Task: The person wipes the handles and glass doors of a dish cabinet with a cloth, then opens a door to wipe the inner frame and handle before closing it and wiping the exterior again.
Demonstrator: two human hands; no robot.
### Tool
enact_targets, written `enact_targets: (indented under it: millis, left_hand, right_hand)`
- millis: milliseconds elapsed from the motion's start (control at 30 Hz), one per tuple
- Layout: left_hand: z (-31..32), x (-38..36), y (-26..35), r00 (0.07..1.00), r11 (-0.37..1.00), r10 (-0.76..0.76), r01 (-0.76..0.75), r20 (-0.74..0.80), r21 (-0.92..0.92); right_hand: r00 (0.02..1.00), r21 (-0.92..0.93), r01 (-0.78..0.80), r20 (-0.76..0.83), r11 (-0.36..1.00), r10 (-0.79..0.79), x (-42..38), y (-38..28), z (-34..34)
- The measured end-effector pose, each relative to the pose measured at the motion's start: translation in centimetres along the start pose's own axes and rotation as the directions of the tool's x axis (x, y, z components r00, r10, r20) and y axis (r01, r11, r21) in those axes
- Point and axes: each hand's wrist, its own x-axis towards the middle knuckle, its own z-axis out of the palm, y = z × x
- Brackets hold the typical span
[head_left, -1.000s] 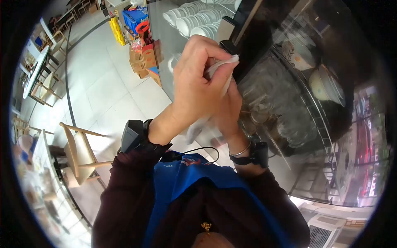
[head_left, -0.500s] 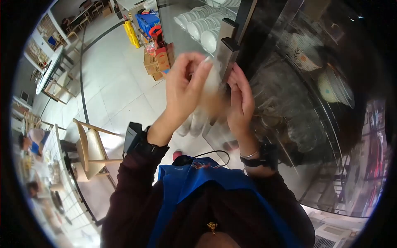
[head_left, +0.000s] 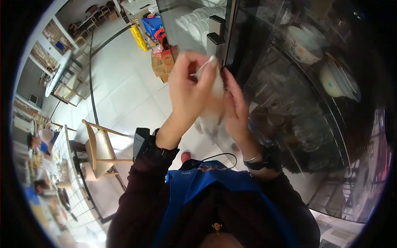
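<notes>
My left hand (head_left: 192,84) pinches the upper edge of a whitish cloth (head_left: 210,120), its thumb and fingers pressed together. The cloth hangs down between my hands, blurred by motion. To its right, my right hand (head_left: 236,105) is upright beside the cloth, close to the edge of a dark glass-doored cabinet; its fingers are partly extended, and whether it grips the cloth is hidden. Just above my hands are two dark-topped metal door handles (head_left: 216,39). Stacked white bowls (head_left: 194,22) show behind the glass at the top.
Large patterned bowls (head_left: 337,80) sit behind dark glass on the right. A wooden chair (head_left: 97,149) stands at the left, near a tiled counter with people beside it. Cardboard boxes (head_left: 158,68), a blue crate (head_left: 152,25) and a yellow object (head_left: 138,38) are on the floor area ahead.
The view has shifted, and the handles appear further left. Both hands stay near the cloth, which has moved and shows more clearly below them.
</notes>
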Motion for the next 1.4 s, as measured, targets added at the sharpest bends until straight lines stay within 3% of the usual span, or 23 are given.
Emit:
enact_targets:
  millis: [33,100,167,333,400,533,667,733,833,900,967,1133,1233,1267,1300,1367,1400]
  left_hand:
    - [0.3,0.6,0.5,0.995,0.995,0.095,-0.094,-0.017,0.027]
    - [0.7,0.9,0.8,0.997,0.993,0.066,-0.063,-0.031,0.098]
    - [1.2,0.8,0.7,0.994,0.999,0.039,-0.035,-0.104,0.041]
    - [0.9,-0.1,-1.5,0.987,0.987,0.120,-0.107,-0.105,0.117]
    - [0.5,-1.0,-1.2,0.996,0.941,-0.063,0.080,-0.064,0.328]
    - [1.6,1.1,-0.2,0.977,0.967,0.138,-0.098,-0.160,0.235]
    - [1.8,1.4,0.9,0.978,0.961,0.158,-0.121,-0.135,0.249]
    - [1.3,0.4,0.1,0.985,0.946,0.096,-0.045,-0.144,0.320]
    - [1.1,-0.8,-0.4,0.983,0.959,0.075,-0.025,-0.167,0.282]
    - [1.2,-0.4,-0.1,0.984,0.964,0.080,-0.035,-0.162,0.263]
    - [1.4,1.2,0.6,0.966,0.955,0.192,-0.144,-0.172,0.258]
    - [1.1,0.9,-0.2,0.976,0.957,0.188,-0.157,-0.112,0.244]
    - [0.2,-2.1,-2.5,0.994,0.944,0.034,0.004,-0.108,0.331]
    - [-0.1,-3.3,-3.9,0.994,0.953,-0.063,0.088,-0.094,0.290]
    - [-0.9,-4.6,-6.5,0.999,0.933,-0.026,0.035,-0.031,0.357]
    - [-1.5,-6.9,-7.1,0.981,0.852,-0.196,0.165,0.010,0.497]
    - [-1.9,-7.6,-7.2,0.969,0.848,-0.243,0.196,0.033,0.493]
  right_hand:
    - [1.000,0.008,0.006,0.010,1.000,-0.006,-0.1,-0.1,0.0]
    - [1.000,-0.069,0.005,0.007,0.998,-0.004,-0.3,0.0,0.0]
    - [1.000,-0.027,-0.007,0.012,1.000,0.007,-0.3,0.0,-0.1]
    - [0.999,-0.020,0.048,0.020,0.999,-0.047,-0.4,0.7,-0.4]
    - [0.998,0.006,0.066,0.020,0.998,-0.066,-0.2,0.3,-0.4]
    - [0.993,-0.030,0.117,0.009,0.993,-0.116,-0.2,0.3,-0.5]
    - [0.995,-0.036,0.098,0.022,0.995,-0.097,-0.3,0.5,-0.5]
    - [0.996,-0.026,0.086,0.022,0.996,-0.085,-0.4,0.6,-0.6]
    - [0.996,-0.049,0.093,0.018,0.994,-0.092,-0.3,0.1,-0.4]
    - [0.997,-0.034,0.081,0.017,0.996,-0.080,-0.4,-0.2,-0.5]
    - [0.996,-0.035,0.093,0.018,0.995,-0.093,-0.3,-0.1,-0.4]
    - [0.997,-0.034,0.080,0.022,0.996,-0.079,-0.4,-0.4,-0.7]
    - [0.997,0.107,0.031,0.063,0.994,-0.038,-0.4,-0.2,-0.7]
    - [0.996,0.068,0.021,0.083,0.997,-0.027,-0.5,-0.1,-1.0]
    - [0.996,0.070,0.020,0.080,0.997,-0.026,-0.7,0.1,-0.9]
    - [0.996,0.037,0.068,0.054,0.997,-0.070,-1.5,0.7,-0.5]
    - [0.994,-0.089,0.077,0.079,0.993,-0.070,-1.9,0.1,-0.8]
